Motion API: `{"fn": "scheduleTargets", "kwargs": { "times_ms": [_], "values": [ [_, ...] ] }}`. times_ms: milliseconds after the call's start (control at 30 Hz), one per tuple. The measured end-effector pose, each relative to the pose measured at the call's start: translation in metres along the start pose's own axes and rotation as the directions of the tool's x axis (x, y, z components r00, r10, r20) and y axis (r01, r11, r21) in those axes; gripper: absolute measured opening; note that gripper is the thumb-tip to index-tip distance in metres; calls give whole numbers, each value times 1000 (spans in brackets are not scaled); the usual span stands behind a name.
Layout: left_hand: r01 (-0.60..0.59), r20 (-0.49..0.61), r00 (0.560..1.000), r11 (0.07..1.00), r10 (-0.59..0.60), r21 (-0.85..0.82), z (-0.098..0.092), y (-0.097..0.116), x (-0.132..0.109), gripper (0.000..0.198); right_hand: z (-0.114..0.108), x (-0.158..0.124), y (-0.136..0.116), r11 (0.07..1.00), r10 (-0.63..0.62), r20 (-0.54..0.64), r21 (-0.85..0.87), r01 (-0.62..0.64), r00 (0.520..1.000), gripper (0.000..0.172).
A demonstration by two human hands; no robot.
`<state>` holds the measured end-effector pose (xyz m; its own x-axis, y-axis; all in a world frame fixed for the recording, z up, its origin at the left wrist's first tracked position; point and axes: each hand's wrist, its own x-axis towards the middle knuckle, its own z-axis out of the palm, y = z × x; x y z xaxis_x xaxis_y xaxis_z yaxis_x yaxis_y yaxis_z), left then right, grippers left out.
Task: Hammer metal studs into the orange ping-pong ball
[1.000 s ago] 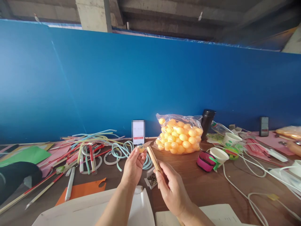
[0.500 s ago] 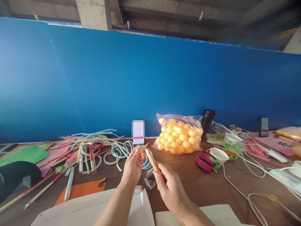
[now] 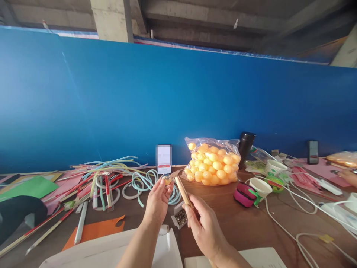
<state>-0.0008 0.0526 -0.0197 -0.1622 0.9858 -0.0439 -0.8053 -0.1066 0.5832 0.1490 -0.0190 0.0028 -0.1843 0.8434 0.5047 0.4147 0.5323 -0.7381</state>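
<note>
Your left fingers pinch a small yellowish studded ball above the counter; your right fingers wrap closed round a wooden stick. Stick's long axis slants away and leftward, far end just right of the ball; contact unclear. Left side's nearer the ball.

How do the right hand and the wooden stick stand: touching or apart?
Touching: the head view shows the right hand with its thumb and fingers gripping the wooden stick.
</note>
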Motion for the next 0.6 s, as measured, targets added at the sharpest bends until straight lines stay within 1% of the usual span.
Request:
{"fn": "scheduleTargets", "kwargs": {
  "times_ms": [167,600],
  "values": [
    [-8,-1,1000,1000,8,8,-2,-1,2,16,1,0,0,999,-15,-28,-38,14,999,27],
    [0,-10,1000,1000,0,25,0,-1,0,19,1,0,-2,1000,-19,-8,-8,19,1000,28]
  ]
}}
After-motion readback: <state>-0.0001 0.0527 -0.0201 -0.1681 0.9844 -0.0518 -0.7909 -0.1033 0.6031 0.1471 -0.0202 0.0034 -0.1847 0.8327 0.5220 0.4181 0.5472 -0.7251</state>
